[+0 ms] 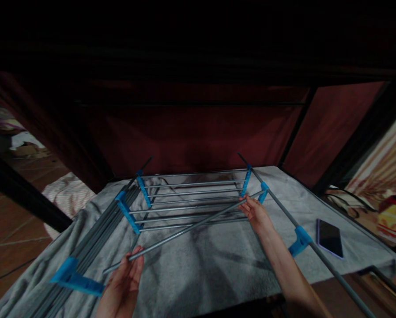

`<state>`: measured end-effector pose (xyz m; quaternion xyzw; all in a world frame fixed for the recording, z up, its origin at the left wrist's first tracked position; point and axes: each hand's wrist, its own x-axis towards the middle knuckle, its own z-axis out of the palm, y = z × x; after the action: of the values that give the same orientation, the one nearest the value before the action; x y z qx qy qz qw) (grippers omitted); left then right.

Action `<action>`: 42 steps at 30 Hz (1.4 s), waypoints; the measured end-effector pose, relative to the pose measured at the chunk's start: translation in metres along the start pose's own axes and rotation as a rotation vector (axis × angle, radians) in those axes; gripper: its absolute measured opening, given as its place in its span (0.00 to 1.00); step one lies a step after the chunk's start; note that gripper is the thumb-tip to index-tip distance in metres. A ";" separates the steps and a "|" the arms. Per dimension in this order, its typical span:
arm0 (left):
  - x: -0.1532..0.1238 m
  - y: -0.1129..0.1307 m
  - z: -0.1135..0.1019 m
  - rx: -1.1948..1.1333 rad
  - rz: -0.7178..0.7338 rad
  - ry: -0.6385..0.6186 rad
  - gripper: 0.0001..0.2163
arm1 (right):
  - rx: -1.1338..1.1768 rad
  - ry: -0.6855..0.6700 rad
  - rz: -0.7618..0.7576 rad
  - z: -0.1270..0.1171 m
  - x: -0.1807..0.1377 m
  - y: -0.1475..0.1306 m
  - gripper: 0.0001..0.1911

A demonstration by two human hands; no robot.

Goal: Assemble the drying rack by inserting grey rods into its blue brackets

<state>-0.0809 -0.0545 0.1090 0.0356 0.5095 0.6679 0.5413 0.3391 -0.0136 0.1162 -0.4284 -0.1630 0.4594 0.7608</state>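
Observation:
A grey metal drying rack (191,194) with blue plastic joints lies flat on a grey towel (217,265). A loose grey rod (184,232) runs diagonally across it. My left hand (125,282) pinches the rod's near end with fingers closed around it. Fingers curled, my right hand (255,214) grips the rod's far end beside a blue joint (263,191) on the rack's right side rail.
A dark phone (329,238) lies on the towel at the right. Folded rack rails (85,251) bunch at the left. Dark red fabric walls and black frame bars enclose the back. Cables and a red and yellow box (394,216) sit at far right.

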 end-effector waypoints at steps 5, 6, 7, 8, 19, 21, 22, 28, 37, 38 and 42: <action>-0.010 0.014 0.022 -0.074 0.097 -0.003 0.07 | -0.037 -0.018 0.027 -0.010 0.007 0.001 0.14; -0.014 0.017 0.027 -0.097 0.098 -0.010 0.09 | -0.051 -0.038 0.026 -0.014 0.010 0.001 0.13; -0.018 0.020 0.032 -0.119 0.095 -0.019 0.10 | -0.064 -0.048 0.023 -0.017 0.013 0.003 0.12; -0.020 0.023 0.037 -0.136 0.102 -0.041 0.10 | -0.074 -0.046 0.027 -0.021 0.017 0.004 0.11; -0.003 0.041 0.076 -0.151 0.269 -0.217 0.05 | -0.099 0.028 0.088 -0.021 0.033 0.001 0.02; 0.004 0.044 0.087 -0.152 0.299 -0.248 0.06 | -0.092 0.024 0.088 -0.019 0.035 0.001 0.02; 0.008 0.046 0.093 -0.146 0.309 -0.255 0.06 | -0.090 0.024 0.090 -0.019 0.037 0.001 0.02; 0.032 0.051 0.123 -0.080 0.284 -0.212 0.05 | -0.126 0.033 0.084 -0.023 0.052 0.005 0.01; 0.059 0.048 0.137 0.054 0.342 -0.235 0.11 | -0.320 -0.179 0.176 0.018 0.007 0.009 0.15; 0.062 0.046 0.137 0.067 0.344 -0.236 0.12 | -0.345 -0.237 0.118 0.028 -0.004 0.011 0.20; 0.072 0.041 0.134 0.087 0.358 -0.247 0.13 | -0.620 -0.362 -0.267 0.080 -0.037 0.020 0.23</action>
<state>-0.0584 0.0911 0.1665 0.2303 0.4534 0.7214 0.4701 0.2570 -0.0009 0.1516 -0.5252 -0.4804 0.3535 0.6070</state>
